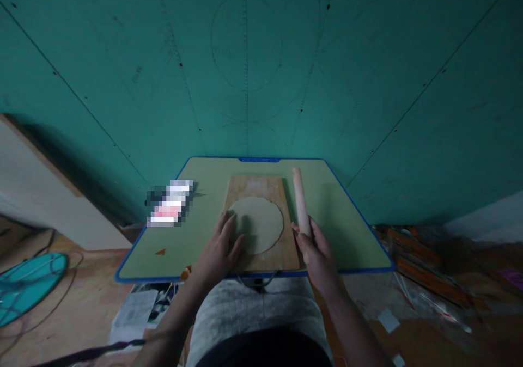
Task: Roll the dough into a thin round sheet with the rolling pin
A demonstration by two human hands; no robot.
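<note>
A flat round disc of dough [259, 222] lies on a wooden board [261, 190] set on a small green table with a blue rim [355, 209]. My left hand [220, 247] rests flat with its fingers apart on the disc's near left edge. My right hand [316, 252] is closed around the near end of a pale wooden rolling pin [300, 201], which lies along the board's right side and points away from me.
A blurred-out packet [169, 203] sits on the table's left part. A green wall [261, 67] rises right behind the table. A teal fan grille [24, 282] lies on the floor at left; papers and clutter [429, 269] fill the floor at right.
</note>
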